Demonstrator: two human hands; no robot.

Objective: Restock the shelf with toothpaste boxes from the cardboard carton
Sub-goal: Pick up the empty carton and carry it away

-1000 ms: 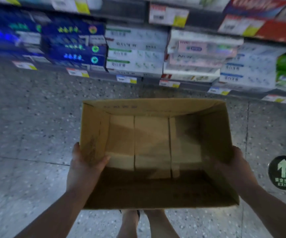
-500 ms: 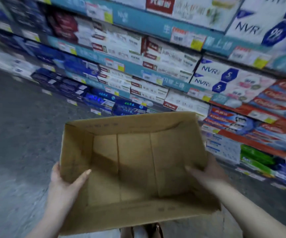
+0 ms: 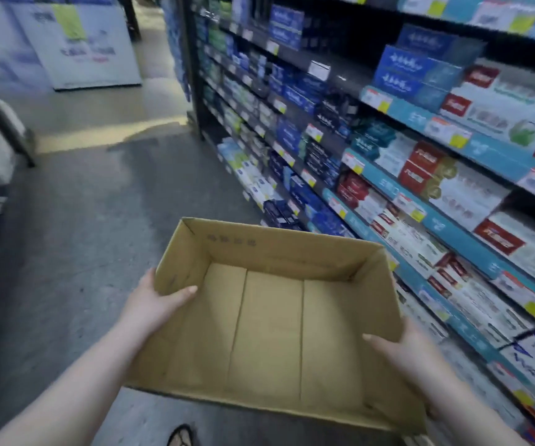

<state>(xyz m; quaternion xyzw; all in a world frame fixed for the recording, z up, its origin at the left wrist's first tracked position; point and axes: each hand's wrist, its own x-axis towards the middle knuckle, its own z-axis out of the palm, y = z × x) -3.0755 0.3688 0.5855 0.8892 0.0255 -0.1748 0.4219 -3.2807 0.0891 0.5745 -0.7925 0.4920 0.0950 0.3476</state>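
Note:
I carry an open brown cardboard carton (image 3: 269,239) at waist height, with nothing inside it. My left hand (image 3: 153,299) grips its left wall, thumb hooked over the rim to the inside. My right hand (image 3: 403,349) grips the right wall the same way, thumb inside. Shelves (image 3: 420,217) packed with toothpaste boxes (image 3: 452,191) in blue, white, red and green run along my right, from close by to far down the aisle.
Grey floor (image 3: 83,220) stretches ahead and to the left. A white display stand (image 3: 89,46) stands at the aisle's far end. A dark rack leg (image 3: 2,123) and stacked goods are at the left edge. My foot (image 3: 181,436) shows below the carton.
The view has swung from facing the shelves to looking down the aisle, with the shelves now on my right. The carton stays in both hands and sits more level.

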